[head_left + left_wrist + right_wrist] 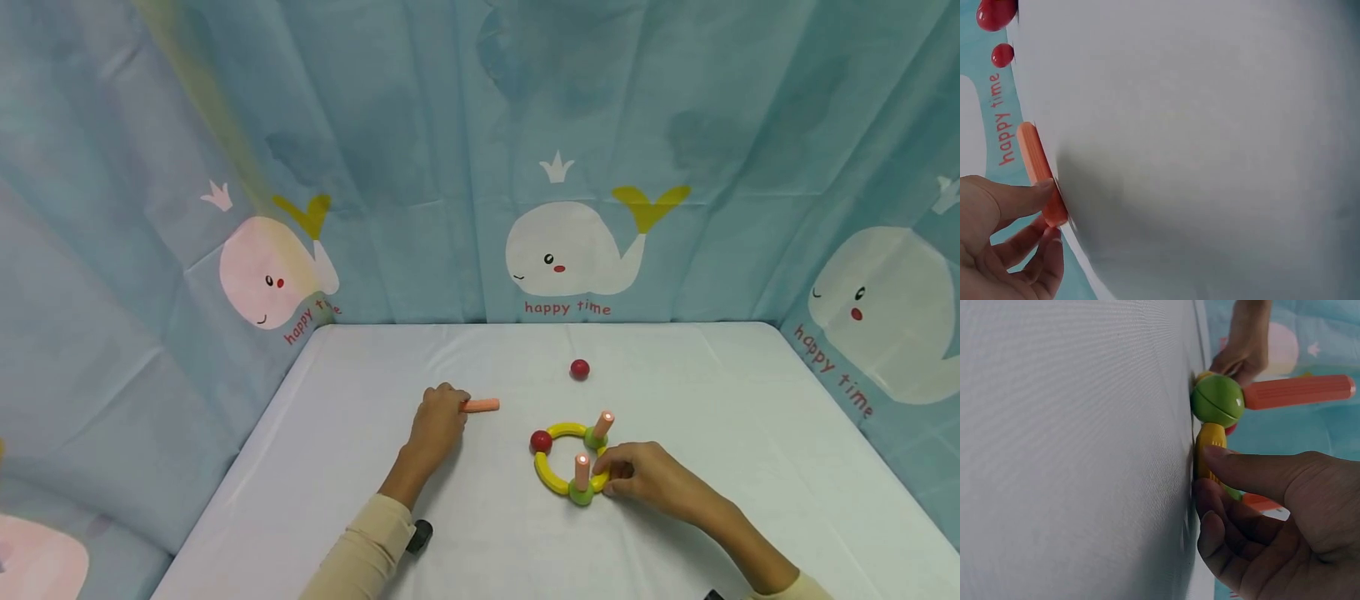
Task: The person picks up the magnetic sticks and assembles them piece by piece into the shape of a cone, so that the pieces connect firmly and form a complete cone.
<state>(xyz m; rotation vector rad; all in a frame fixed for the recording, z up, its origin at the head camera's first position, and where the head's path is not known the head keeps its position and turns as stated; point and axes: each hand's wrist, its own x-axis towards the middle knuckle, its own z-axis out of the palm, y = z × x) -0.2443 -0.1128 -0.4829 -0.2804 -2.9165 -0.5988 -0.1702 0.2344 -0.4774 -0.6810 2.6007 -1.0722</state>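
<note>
Thumb and fingers of my left hand (438, 423) pinch one end of an orange stick (485, 405), which lies low along the white cloth; its grooved side shows in the left wrist view (1034, 150). With thumb and fingertips, my right hand (654, 482) pinches a yellow curved piece (1202, 464) on the near right of a toy ring. Other yellow arcs (551, 477), a red ball (541, 442) and two green balls (581, 494) make up this ring. From each green ball an orange peg (582, 471) stands upright. My right fingers hide part of the held arc.
A loose red ball (580, 369) lies on the white-covered table (360, 358) beyond the ring. Blue curtains (435, 167) with whale prints hang behind the table and along both sides. A black object (420, 536) sits at my left sleeve.
</note>
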